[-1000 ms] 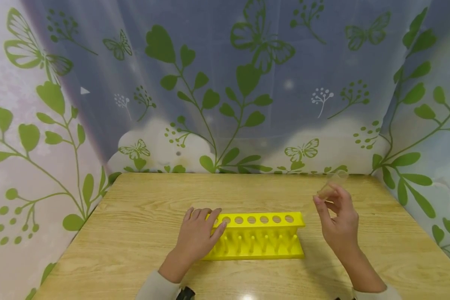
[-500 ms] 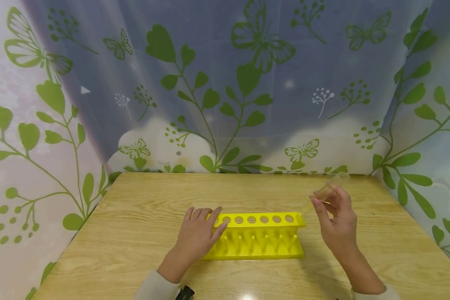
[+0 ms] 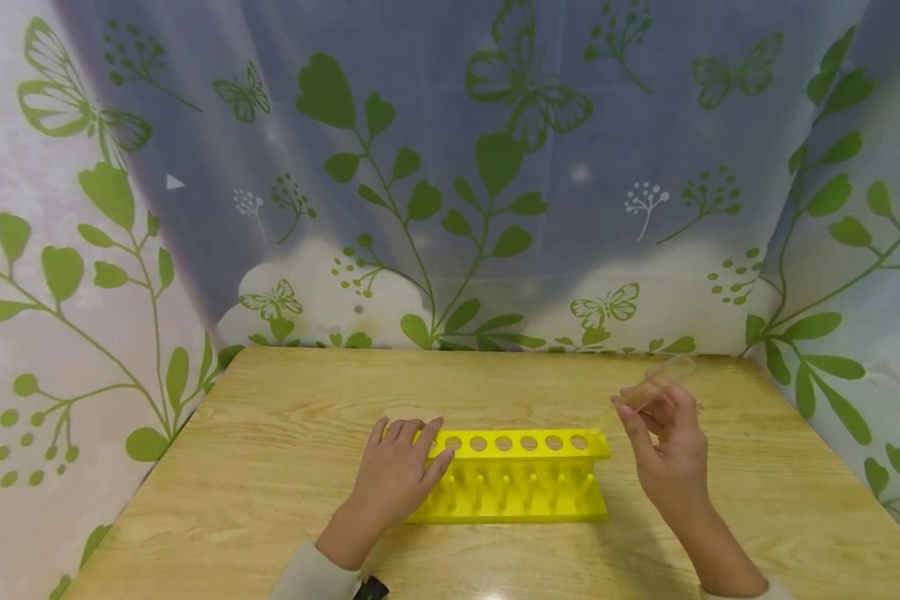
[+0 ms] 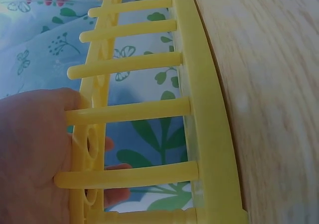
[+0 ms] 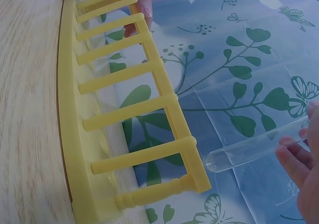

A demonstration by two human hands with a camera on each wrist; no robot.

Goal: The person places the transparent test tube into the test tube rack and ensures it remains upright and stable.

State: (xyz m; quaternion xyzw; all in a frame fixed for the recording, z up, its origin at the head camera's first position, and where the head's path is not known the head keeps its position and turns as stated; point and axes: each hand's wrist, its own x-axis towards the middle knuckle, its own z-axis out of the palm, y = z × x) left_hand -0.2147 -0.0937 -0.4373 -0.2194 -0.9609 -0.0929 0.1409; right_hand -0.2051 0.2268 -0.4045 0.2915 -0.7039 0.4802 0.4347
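A yellow test tube rack (image 3: 521, 508) stands on the table, with a row of round holes along its top rail and upright pegs on its base. My left hand (image 3: 396, 467) grips the rack's left end, thumb in front and fingertips over the top rail. To the right, my right hand (image 3: 673, 446) pinches a clear test tube (image 5: 249, 152) between thumb and fingers. The tube slants, its open mouth up to the right and its rounded bottom down to the left. In the right wrist view that rounded end is beside the rack's end, close to the top rail.
The wood-grain table (image 3: 292, 383) runs back to a curtain (image 3: 450, 208) printed with green leaves and butterflies. Patterned cloth also hangs along the left and right sides.
My right hand has moved slightly left and down, bringing the test tube's lower end over the rack's right end. The left hand keeps its place on the rack.
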